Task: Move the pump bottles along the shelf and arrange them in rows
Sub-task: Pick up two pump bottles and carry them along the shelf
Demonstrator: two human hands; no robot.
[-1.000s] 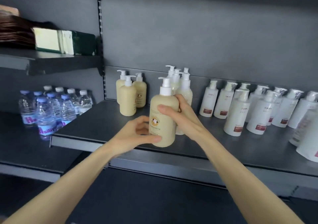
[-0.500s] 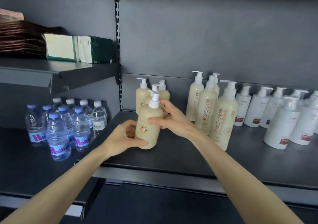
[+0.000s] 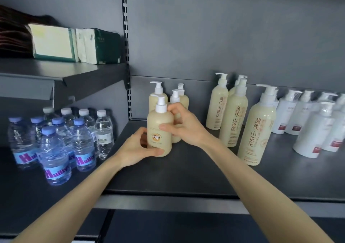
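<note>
A short cream pump bottle (image 3: 159,130) is held upright just to the right of the slotted rail (image 3: 127,55), near its foot, over the dark shelf (image 3: 186,177). Whether its base touches the shelf cannot be told. The left hand (image 3: 136,149) is curled round the lower part of the bottle, with the thumb laid across the front near the base and the fingers hidden behind. The right hand (image 3: 186,128) is closed on it from the other side: the thumb is pressed on the body at middle height and the forefinger is bent against the white pump collar. The bottle is thus found between the two hands and is touched by both. Three more short cream bottles (image 3: 155,98) are stood directly behind it, closer to the foot of the rail. Further right of the rail, tall cream bottles (image 3: 233,119) with red characters are seen, and beyond them white bottles (image 3: 313,130). To the left of the rail, water bottles (image 3: 56,143) are grouped.
</note>
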